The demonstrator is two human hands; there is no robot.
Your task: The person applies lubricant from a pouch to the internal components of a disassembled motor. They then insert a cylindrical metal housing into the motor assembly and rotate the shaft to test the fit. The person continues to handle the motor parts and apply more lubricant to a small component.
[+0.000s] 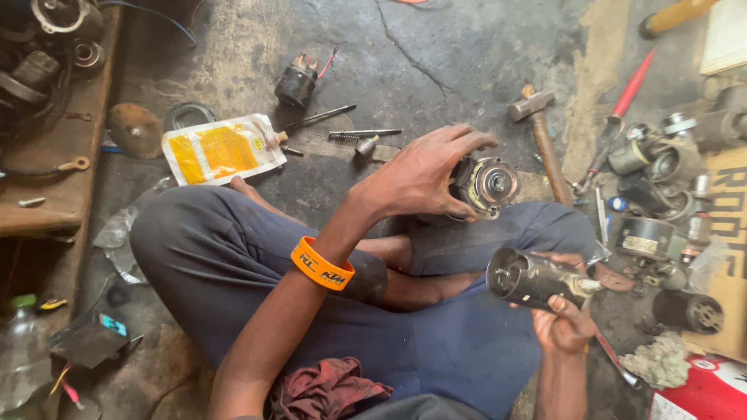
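Motor parts fill both my hands as I sit cross-legged on the cracked concrete floor (436, 47): my left hand (420, 179), with an orange wristband (322, 264) on its arm, curls its fingers around a round motor end cap (486, 184) held above my knee, and my right hand (564, 323) is closed around a dark cylindrical motor housing (533, 280), its open end turned toward the cap, the two parts apart. A hammer (541, 128) lies on the floor just beyond the cap, a yellow pouch (218, 148) lies toward the floor's far left, and a heap of small motor pieces (661, 179) sits along its right edge.
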